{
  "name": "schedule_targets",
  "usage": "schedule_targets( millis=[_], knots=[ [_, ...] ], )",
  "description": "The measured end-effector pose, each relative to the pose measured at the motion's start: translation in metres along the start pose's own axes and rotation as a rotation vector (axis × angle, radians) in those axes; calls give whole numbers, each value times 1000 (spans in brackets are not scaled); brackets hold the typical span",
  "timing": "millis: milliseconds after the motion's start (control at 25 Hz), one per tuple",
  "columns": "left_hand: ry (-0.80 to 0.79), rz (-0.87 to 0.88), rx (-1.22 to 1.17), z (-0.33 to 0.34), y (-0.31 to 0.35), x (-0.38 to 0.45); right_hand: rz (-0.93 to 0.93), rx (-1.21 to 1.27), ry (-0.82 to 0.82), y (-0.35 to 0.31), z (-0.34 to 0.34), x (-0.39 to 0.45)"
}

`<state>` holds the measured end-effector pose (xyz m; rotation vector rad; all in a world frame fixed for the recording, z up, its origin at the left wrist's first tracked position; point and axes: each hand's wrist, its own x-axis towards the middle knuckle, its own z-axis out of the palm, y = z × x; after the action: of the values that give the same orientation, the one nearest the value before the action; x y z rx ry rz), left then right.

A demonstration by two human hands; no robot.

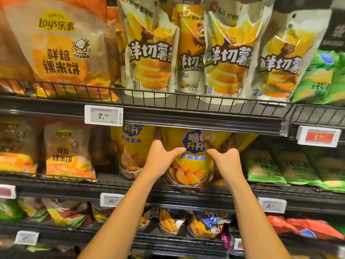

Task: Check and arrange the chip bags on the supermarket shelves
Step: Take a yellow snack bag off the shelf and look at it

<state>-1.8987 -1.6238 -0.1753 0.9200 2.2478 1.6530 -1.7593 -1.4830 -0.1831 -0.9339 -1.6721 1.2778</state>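
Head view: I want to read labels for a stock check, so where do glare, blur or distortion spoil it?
Head view: glare streaks the cream bear bags; the red price tag and bottom-shelf bags are blurred; the wide lens bows the shelf rail; the 7.90 tag reads clearly.

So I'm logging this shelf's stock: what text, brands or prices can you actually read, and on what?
"Lay's 乐事" and "鲜焙裸米饼": orange bag, top shelf left.
"鲜切薯": cream bear pouches, top shelf.
"7.90": white price tag on the upper rail.
"脆升升": yellow bag that the left hand and right hand hold.
"10.": price tag, remaining digits blurred.
Green bags, red tag, the lower tags: too blurred.
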Motion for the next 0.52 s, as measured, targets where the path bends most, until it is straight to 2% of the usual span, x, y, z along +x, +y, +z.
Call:
schedule_targets(
  millis=[160, 520],
  knots=[
    [17, 36, 12, 5, -1, -4, -53, 96, -46, -3, -7, -7],
    [-3, 211, -215, 13, -14, -26, -66, 233, -246, -2, -27, -18]
  ],
)
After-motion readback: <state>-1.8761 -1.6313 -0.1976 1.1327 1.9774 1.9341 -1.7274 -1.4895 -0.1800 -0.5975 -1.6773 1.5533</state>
